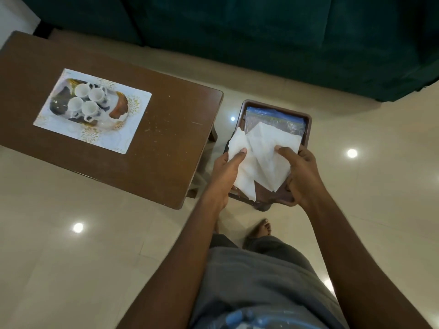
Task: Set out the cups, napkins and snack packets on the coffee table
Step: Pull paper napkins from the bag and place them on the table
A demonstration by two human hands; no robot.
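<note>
Head view: at upper left, four white ceramic cups (pixel 86 100) sit on the brown wooden counter (pixel 166 129). At centre, the left hand (pixel 225 176) and right hand (pixel 301 176) each hold a grip pinched on white paper napkins (pixel 261 157), over a brown tray (pixel 306 122) carrying a clear snack packet (pixel 282 119).

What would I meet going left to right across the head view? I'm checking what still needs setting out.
White cups on the coffee table → left hand → napkins → right hand, over the brown tray.
</note>
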